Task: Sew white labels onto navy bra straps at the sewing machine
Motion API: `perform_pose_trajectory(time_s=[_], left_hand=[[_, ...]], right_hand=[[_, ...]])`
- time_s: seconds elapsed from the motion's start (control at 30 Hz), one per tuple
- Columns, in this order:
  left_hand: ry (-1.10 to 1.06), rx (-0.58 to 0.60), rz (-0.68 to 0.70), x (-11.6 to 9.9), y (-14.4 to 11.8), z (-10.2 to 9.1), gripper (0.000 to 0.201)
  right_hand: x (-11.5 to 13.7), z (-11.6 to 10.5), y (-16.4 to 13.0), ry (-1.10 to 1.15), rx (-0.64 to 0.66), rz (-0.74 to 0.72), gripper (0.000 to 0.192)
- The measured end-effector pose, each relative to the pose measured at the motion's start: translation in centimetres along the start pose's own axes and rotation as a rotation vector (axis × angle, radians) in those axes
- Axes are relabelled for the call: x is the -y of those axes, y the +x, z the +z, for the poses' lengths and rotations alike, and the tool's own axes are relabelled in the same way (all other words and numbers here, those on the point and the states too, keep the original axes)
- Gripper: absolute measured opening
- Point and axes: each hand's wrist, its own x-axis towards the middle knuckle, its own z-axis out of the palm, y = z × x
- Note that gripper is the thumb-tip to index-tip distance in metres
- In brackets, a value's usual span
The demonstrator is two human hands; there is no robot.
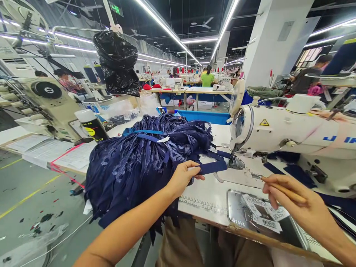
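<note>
A big heap of navy patterned fabric [139, 163] lies on the tabletop [205, 193], left of both hands. The left hand [182, 176] pinches a navy strap [213, 167] near the needle. The right hand [292, 202] grips a wooden stick [280, 188] above a metal tray [239, 211] of paper labels [264, 215].

Your right forearm runs off the lower right of the frame; the sewing machine [292, 129] is cut at the right edge; label print [264, 215] is unreadable.
</note>
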Motion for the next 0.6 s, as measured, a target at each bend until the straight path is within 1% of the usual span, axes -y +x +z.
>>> perform_pose_trajectory(time_s=[0.07,0.13,0.2,0.27,0.3,0.37,0.43,0.5,0.6], left_hand=[[-0.051,-0.039,0.003,-0.1,-0.1,-0.1,0.02],[-0.089,-0.068,0.01,-0.1,-0.1,-0.1,0.022],[-0.117,-0.085,0.027,-0.1,-0.2,-0.1,0.022],[-0.133,-0.091,0.047,0.0,-0.3,-0.1,0.022],[-0.142,-0.092,0.053,0.1,-0.4,0.0,0.022],[-0.159,-0.094,0.061,0.1,-0.4,0.0,0.022],[-0.167,-0.096,0.066,0.1,-0.6,0.1,0.022],[-0.168,-0.098,0.075,0.1,-0.7,0.2,0.021],[-0.172,-0.1,0.082,-0.1,-0.9,0.3,0.02]], right_hand=[[1.0,0.7,0.2,0.229,0.157,0.097,0.029],[1.8,1.6,0.5,0.362,0.296,0.143,0.031],[2.4,2.8,0.9,0.35,0.343,0.178,0.033],[2.8,4.1,1.1,0.267,0.333,0.154,0.033],[3.0,4.7,1.2,0.211,0.325,0.101,0.029],[3.2,5.8,1.3,0.068,0.314,-0.087,0.022],[3.4,6.7,1.4,-0.116,0.305,-0.308,0.029],[3.5,7.5,1.6,-0.277,0.276,-0.485,0.037],[3.5,8.4,1.9,-0.483,0.188,-0.644,0.042]])
